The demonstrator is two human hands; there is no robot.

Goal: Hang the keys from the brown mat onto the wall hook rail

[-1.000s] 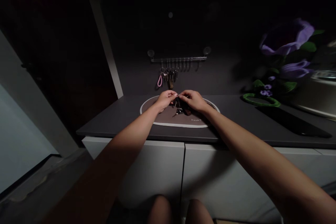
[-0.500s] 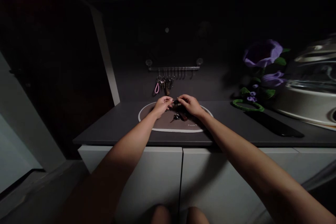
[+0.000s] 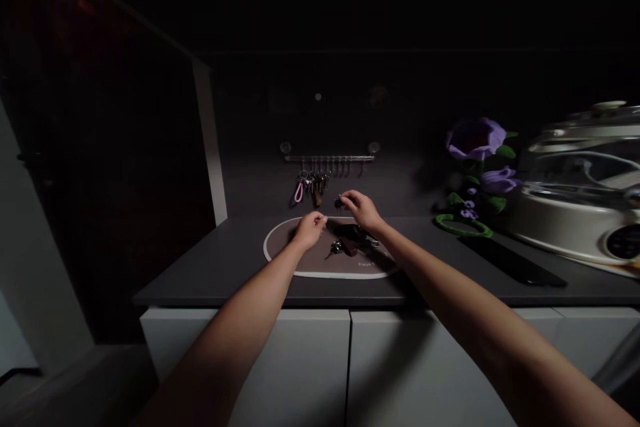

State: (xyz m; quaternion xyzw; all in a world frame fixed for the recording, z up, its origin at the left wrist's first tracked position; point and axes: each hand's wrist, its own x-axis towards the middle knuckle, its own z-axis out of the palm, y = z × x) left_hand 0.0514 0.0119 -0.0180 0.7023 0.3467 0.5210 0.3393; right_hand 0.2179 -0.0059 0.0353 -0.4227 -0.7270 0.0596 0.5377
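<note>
My right hand (image 3: 364, 210) is raised above the back of the mat, pinching a small dark key (image 3: 339, 203); its exact outline is hard to read in the dim light. Lower and to the left, my left hand (image 3: 311, 228) hovers over the mat with fingers drawn together, and whether anything is between them cannot be seen. On the oval brown mat (image 3: 305, 260) with a white rim lies a bunch of keys (image 3: 337, 248) beside a dark red fob (image 3: 350, 249). More metal pieces lie near my right wrist, partly in shadow.
A clear hook rail (image 3: 330, 159) on the wall carries several keys and a pink loop (image 3: 299, 192) on its left hooks. To the right stand purple crocheted flowers (image 3: 476, 139), a flat black slab (image 3: 515, 263) and a cream appliance (image 3: 555, 220) with a transparent lid.
My hands have moved apart: the right has risen toward the rail with the key, while the left has dropped back slightly. The view has tilted up.
</note>
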